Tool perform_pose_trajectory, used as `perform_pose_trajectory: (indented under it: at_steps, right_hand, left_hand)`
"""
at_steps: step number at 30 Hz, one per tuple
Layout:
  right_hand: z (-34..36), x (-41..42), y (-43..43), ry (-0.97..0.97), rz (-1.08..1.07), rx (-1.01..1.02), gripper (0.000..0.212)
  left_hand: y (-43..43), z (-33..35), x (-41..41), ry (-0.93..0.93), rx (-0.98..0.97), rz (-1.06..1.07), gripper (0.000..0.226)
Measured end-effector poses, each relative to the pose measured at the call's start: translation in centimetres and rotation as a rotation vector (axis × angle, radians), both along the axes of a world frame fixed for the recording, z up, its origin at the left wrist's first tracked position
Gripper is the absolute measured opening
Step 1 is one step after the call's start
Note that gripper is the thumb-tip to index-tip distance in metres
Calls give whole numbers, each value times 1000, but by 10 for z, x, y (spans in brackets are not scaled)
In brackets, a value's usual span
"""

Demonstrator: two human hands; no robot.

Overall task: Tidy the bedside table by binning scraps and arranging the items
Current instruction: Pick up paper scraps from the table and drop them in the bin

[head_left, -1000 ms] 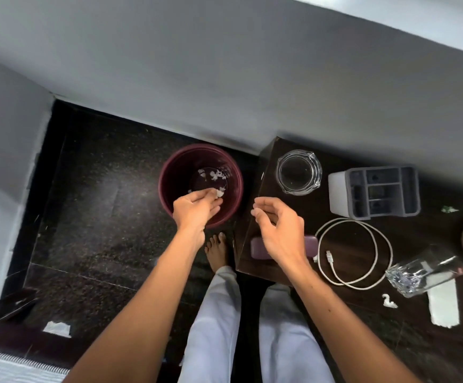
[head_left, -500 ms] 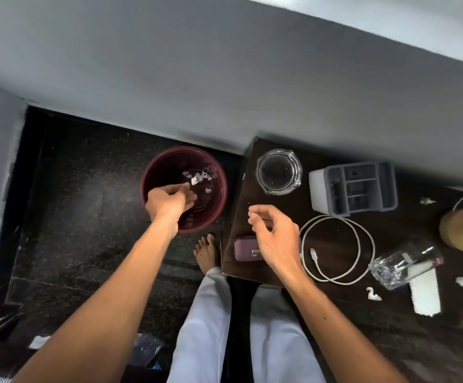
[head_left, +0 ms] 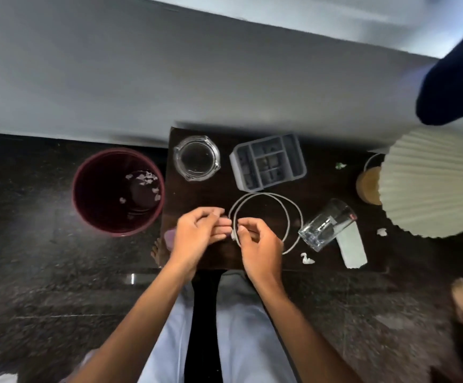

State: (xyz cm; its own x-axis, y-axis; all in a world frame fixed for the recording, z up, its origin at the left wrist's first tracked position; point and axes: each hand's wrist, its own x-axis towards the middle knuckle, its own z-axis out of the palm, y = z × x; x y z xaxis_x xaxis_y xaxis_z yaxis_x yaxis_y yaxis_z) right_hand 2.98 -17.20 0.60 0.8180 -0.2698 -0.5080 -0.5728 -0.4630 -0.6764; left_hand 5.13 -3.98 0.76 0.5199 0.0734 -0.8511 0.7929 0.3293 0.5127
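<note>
The white cable (head_left: 266,217) lies coiled at the middle of the dark bedside table (head_left: 197,194), its near-left end between your two hands. Half a second ago your left hand (head_left: 197,233) hung over the maroon bin (head_left: 118,192); now it has come back over the table, fingers loosely curled beside the cable end. Your right hand (head_left: 258,244) has shifted to the coil's near-left edge, fingertips pinched at the cable, though blur hides whether it grips. Paper scraps (head_left: 307,259) lie near the tipped glass (head_left: 325,223). The bin stands left of the table.
</note>
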Motion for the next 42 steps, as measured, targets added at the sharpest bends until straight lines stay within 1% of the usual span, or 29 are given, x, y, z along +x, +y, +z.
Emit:
perform_pose_trajectory:
  at_steps: [6, 10, 15, 20, 24, 28, 30, 33, 38, 42]
  right_hand:
    - [-6, -41, -64, -39, -208, -286, 14]
    - [-17, -66, -101, 10, -283, -382, 20]
    - [-20, -77, -124, 79, -227, -404, 28]
    - [-36, -78, -132, 70, -141, -406, 32]
    - [-49, -72, -134, 109, -97, -427, 29]
    - [-50, -67, -135, 127, -71, -430, 17]
    - [-50, -66, -134, 119, -46, -382, 12]
    - [-42, -63, -125, 108, -50, -221, 9]
    - [-8, -49, -90, 116, -68, 94, 15]
    - [7, -45, -58, 67, -68, 239, 18]
  left_hand:
    - [-69, 3, -17, -4, -68, -92, 17]
    - [-92, 4, -23, 25, -82, -137, 16]
    - [-100, -1, -33, 49, -69, -153, 15]
    - [-100, -6, -42, 61, -49, -142, 15]
    - [-99, -10, -48, 73, -50, -133, 15]
    - [-95, -15, -50, 77, -55, -131, 14]
    - [-93, -17, -50, 68, -56, -161, 13]
    - [-88, -20, -50, 43, -48, -215, 12]
    - [-75, -19, -48, -12, -8, -219, 13]
    - [-58, -14, -54, -65, 17, -194, 12]
